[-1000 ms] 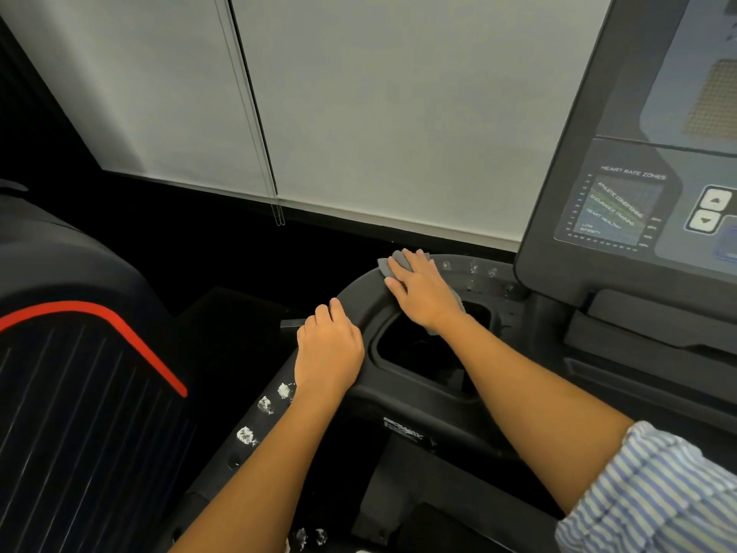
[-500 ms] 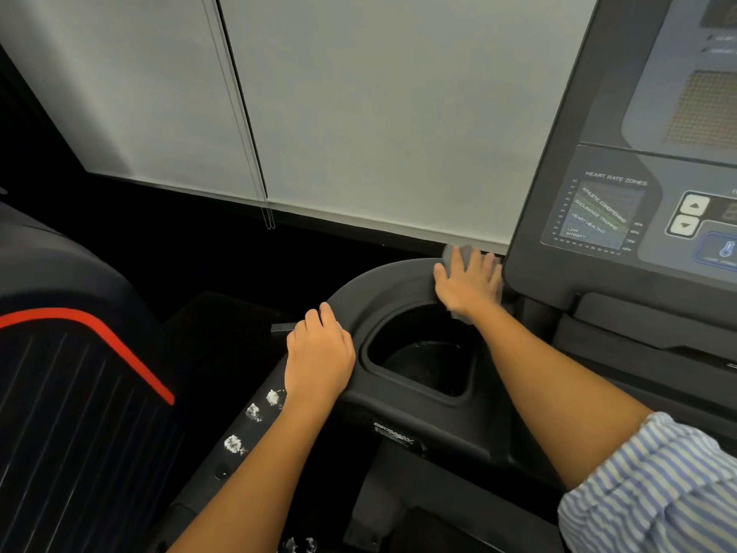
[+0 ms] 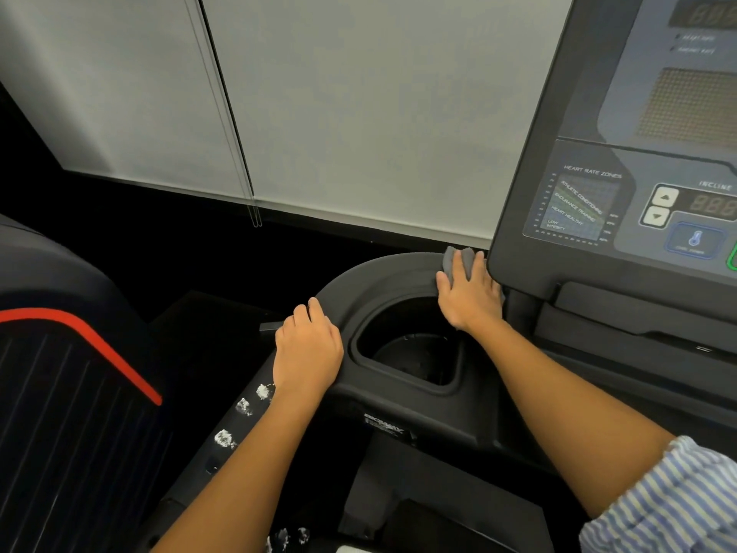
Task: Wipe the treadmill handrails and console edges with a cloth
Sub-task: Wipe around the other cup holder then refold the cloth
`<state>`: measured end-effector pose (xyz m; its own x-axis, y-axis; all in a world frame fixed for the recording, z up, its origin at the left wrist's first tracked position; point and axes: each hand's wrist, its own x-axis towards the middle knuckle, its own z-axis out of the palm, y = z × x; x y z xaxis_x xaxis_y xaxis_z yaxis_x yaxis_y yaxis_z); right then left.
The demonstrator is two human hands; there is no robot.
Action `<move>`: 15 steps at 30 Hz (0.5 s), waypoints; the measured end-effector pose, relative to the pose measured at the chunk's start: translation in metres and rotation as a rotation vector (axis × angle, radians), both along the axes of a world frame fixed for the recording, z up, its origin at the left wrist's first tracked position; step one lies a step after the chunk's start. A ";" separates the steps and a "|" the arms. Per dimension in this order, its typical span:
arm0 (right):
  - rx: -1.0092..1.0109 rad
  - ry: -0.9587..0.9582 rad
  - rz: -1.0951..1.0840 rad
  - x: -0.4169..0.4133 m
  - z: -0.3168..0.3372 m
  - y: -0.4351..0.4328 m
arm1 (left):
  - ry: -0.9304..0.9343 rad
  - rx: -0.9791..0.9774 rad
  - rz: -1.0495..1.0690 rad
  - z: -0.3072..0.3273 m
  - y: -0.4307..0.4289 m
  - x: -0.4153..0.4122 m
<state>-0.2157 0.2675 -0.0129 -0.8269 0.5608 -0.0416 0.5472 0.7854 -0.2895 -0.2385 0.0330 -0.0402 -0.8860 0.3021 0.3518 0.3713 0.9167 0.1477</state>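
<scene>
Pressing the small grey cloth (image 3: pixel 453 260) flat under the right hand's (image 3: pixel 468 299) straight fingers on the curved black plastic handrail (image 3: pixel 371 281) by the dark console (image 3: pixel 536 153), left hand (image 3: pixel 309 349) gripping the rail, risks bunching against that corner.

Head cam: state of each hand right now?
Left hand: fingers curled over the tray rim, gripping it.
Right hand: open, flat fingers pressing the grey cloth onto that rim beside the console.

The console (image 3: pixel 530 161) reads "HEART RATE ZONES" (heading a chart (image 3: pixel 578 207)) and "INCLINE".
</scene>
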 end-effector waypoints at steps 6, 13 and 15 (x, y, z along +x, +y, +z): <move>-0.029 0.043 -0.081 0.025 -0.011 -0.024 | 0.036 -0.040 0.019 -0.001 0.003 -0.001; -0.018 0.102 -0.120 0.032 -0.007 -0.035 | 0.035 -0.019 0.017 -0.003 0.003 -0.001; 0.010 0.092 -0.117 0.023 -0.003 -0.039 | 0.037 -0.027 0.019 -0.003 0.004 -0.001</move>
<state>-0.1924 0.2281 -0.0157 -0.7561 0.6534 0.0371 0.6066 0.7210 -0.3350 -0.2393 0.0365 -0.0433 -0.8781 0.2951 0.3767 0.3585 0.9271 0.1094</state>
